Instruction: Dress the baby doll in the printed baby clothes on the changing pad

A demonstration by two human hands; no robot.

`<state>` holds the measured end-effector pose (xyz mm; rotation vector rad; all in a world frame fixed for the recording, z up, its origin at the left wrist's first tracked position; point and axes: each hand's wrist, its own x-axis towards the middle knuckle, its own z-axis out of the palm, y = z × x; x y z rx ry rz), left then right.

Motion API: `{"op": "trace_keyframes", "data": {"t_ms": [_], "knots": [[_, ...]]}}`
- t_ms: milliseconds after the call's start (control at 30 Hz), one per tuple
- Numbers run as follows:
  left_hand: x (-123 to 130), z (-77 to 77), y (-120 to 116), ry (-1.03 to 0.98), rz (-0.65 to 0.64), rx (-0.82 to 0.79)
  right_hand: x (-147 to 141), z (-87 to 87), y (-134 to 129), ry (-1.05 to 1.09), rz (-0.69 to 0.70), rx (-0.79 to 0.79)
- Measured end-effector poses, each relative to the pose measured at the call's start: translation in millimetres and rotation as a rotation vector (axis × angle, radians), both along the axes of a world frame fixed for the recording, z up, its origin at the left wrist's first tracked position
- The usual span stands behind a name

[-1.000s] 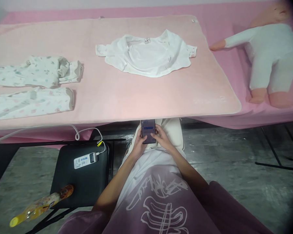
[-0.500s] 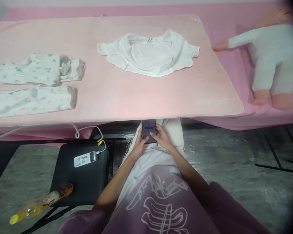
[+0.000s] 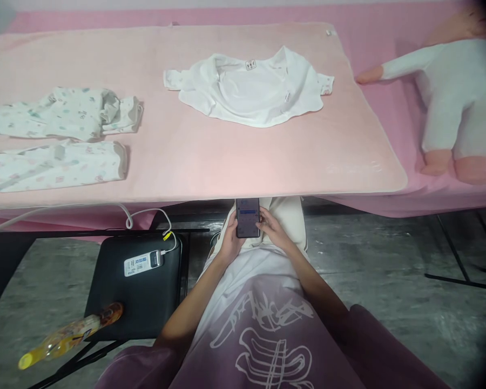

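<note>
I hold a smartphone (image 3: 248,220) over my lap, just below the table's front edge, with its screen lit. My left hand (image 3: 229,242) grips its left side. Closed on its right side is my right hand (image 3: 274,229), the thumb at the screen's edge. Beyond the phone, a white baby top (image 3: 253,100) lies spread on the pink mat (image 3: 243,162), its neck opening and label facing up. Two folded patterned baby garments, one with green prints (image 3: 65,113) and one with pink prints (image 3: 56,166), rest at the left of the mat.
A baby doll (image 3: 457,97) in white clothing lies at the right on the pink cloth (image 3: 378,92). To my left, a black stool (image 3: 146,308) bears a white power bank (image 3: 143,263) with a cable (image 3: 170,227) and a drink bottle (image 3: 71,335).
Both thumbs have moved off the middle of the phone screen toward its sides. The view has shifted very slightly; the clothes and doll stay in place.
</note>
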<state>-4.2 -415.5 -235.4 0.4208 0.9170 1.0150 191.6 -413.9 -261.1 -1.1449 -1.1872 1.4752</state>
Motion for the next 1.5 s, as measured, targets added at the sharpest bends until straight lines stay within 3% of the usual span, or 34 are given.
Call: {"op": "trace_keyframes", "data": {"t_ms": [533, 1500], "knots": [[0, -4.0, 1, -0.033, 0.001, -0.005, 5, 0.6, 1, -0.041, 0.096, 0.048], [-2, -4.6, 1, -0.031, 0.003, -0.030, 5, -13.7, -1, -0.010, 0.059, 0.053]]}}
